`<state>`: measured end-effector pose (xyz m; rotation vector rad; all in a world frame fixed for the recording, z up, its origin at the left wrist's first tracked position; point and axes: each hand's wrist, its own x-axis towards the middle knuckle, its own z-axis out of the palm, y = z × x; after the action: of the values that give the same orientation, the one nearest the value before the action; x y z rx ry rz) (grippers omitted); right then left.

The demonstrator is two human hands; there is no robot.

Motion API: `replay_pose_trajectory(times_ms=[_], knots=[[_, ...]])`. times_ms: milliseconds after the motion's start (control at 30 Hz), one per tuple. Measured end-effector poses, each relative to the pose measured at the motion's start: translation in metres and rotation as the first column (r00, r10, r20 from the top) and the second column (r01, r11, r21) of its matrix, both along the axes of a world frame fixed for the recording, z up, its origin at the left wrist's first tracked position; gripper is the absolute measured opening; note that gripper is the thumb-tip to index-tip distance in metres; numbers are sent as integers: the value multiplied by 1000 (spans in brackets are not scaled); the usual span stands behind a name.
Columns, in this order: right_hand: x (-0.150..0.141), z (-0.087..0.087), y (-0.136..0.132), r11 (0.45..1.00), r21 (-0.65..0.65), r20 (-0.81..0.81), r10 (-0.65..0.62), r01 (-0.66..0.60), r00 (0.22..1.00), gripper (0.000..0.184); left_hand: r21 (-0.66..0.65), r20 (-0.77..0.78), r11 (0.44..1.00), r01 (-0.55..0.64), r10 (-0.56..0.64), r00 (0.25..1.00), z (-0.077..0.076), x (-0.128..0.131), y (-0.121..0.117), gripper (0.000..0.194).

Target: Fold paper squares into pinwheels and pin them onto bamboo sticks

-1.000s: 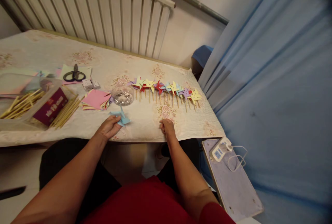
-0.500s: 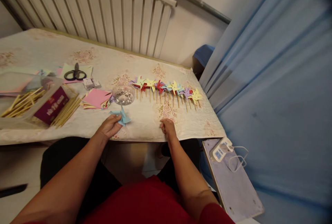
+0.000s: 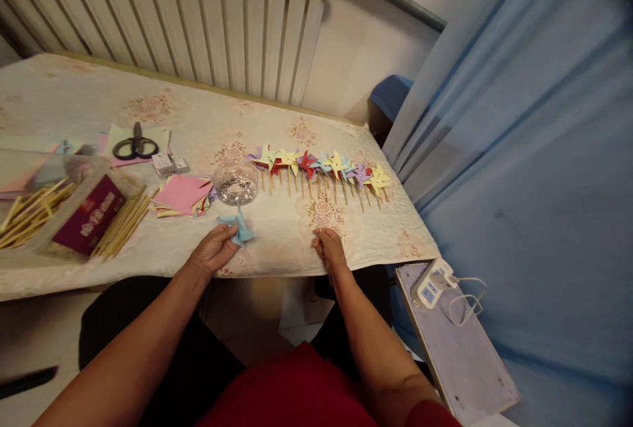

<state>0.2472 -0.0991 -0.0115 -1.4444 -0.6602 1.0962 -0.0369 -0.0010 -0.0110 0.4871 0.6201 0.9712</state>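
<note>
The paper pinwheel (image 3: pixel 242 232) by the near edge of the tabletop (image 3: pixel 277 252) is plain light blue. Toward the right edge, the row of pinwheels (image 3: pixel 307 163) mixes pale yellow, red, lilac and light blue. The tabletop is cream, patterned with pink flower clusters. Toward the left edge: black scissors (image 3: pixel 136 145), straw-yellow sticks (image 3: pixel 121 226), a purple box label (image 3: pixel 91 216) with pale lettering — and a paper stack (image 3: pixel 182 195), pink on top, yellow among the sheets beneath.

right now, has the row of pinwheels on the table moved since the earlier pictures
No: the pinwheels lie just beyond the same printed flowers as before; only the view shifted slightly.
</note>
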Motion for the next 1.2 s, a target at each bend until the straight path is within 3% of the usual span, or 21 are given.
replay_pose_trajectory(times_ms=[233, 400, 600, 733, 867, 1033, 1200], knots=[[-2, 4, 1, 999, -35, 39, -22, 23, 999, 19, 47, -10, 973, 226, -225, 974, 11, 29, 20, 11], [-3, 4, -1, 998, -49, 84, -34, 38, 996, 22, 77, 33, 962, 262, -265, 964, 6, 44, 33, 22], [-12, 12, -1, 992, -80, 67, -95, 101, 993, 39, 130, 16, 934, 332, -337, 941, -1, 54, 38, 25], [-34, 29, 5, 989, -110, 33, -96, 99, 995, 42, 130, 48, 930, 345, -353, 934, 1, 57, 36, 28], [-63, 60, 12, 1000, -28, 27, 13, -12, 1000, 39, 142, 99, 929, 342, -357, 929, 6, 56, 34, 33], [-85, 96, 19, 998, 54, -15, 17, -16, 1000, 28, 186, 147, 912, 366, -394, 907, 11, 50, 33, 26], [-95, 109, 21, 994, 108, -54, 32, -26, 998, 32, 241, 135, 890, 387, -426, 895, 20, 48, 32, 23]])
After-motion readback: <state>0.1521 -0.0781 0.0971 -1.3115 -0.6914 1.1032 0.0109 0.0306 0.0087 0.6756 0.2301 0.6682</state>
